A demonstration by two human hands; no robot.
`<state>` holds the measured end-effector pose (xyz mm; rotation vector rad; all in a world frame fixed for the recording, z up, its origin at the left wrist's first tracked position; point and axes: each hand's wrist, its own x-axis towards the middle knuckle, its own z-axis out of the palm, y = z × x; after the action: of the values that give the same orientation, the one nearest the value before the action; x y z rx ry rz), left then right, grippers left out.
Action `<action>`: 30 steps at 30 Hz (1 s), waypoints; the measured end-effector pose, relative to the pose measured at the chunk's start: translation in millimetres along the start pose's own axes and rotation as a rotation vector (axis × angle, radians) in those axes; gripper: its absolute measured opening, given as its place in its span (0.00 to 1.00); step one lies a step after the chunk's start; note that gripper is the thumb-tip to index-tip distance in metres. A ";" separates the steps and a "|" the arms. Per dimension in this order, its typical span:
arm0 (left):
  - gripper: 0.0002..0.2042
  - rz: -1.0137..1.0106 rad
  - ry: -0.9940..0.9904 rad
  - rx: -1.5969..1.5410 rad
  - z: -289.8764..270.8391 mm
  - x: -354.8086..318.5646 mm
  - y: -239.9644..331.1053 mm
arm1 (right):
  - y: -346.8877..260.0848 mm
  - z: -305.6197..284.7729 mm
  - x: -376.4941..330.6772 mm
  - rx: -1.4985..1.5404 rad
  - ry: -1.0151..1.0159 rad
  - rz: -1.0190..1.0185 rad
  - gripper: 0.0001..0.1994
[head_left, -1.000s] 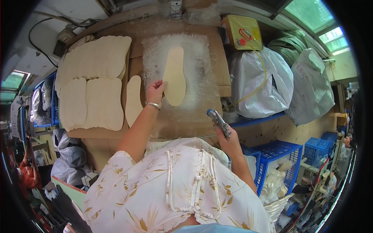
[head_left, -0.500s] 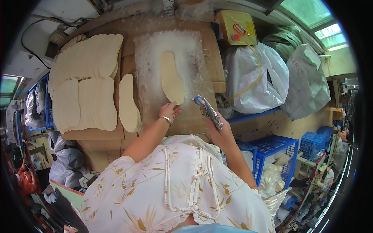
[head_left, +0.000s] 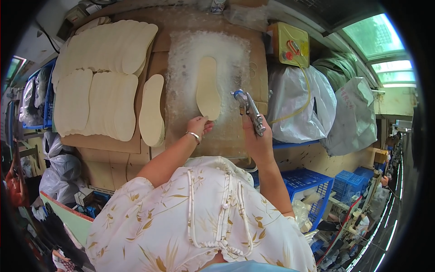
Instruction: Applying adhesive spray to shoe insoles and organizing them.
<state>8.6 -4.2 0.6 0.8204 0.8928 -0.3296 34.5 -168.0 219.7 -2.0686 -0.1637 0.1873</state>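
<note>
A cream insole lies on a whitish, crusted patch of the cardboard-covered table. My left hand pinches its near, heel end between thumb and fingers. To the right, my right hand is wrapped round a metal spray gun with a blue-ringed nozzle, which points toward the far left, apart from the insole. Beside the patch on the left is a small pile of insoles. Further left, many more cream insoles are spread in overlapping rows.
A yellow container with a yellowish hose stands at the far right, behind a large white plastic bag. A grey sack sits beyond it. Blue crates are at my lower right. A can stands at the far edge.
The spray gun in my right hand has tilted, its nozzle now higher and nearer the insole's side. My left hand keeps its hold on the heel end. The whole view has shifted slightly.
</note>
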 end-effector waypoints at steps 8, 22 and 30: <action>0.08 0.001 -0.007 0.007 0.0 -0.5 -0.4 | -0.1 -4.7 -0.1 -0.004 -0.011 0.032 0.11; 0.08 0.008 0.023 0.003 1.7 -1.8 -1.6 | 2.5 -7.9 5.1 0.031 -0.059 -0.010 0.12; 0.08 0.032 0.027 -0.040 1.6 -1.9 -3.6 | 5.7 -5.8 0.5 0.008 -0.057 0.001 0.11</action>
<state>6.3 -7.9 0.8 0.8033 0.9075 -0.2723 36.4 -175.6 217.4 -2.0560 -0.1963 0.2476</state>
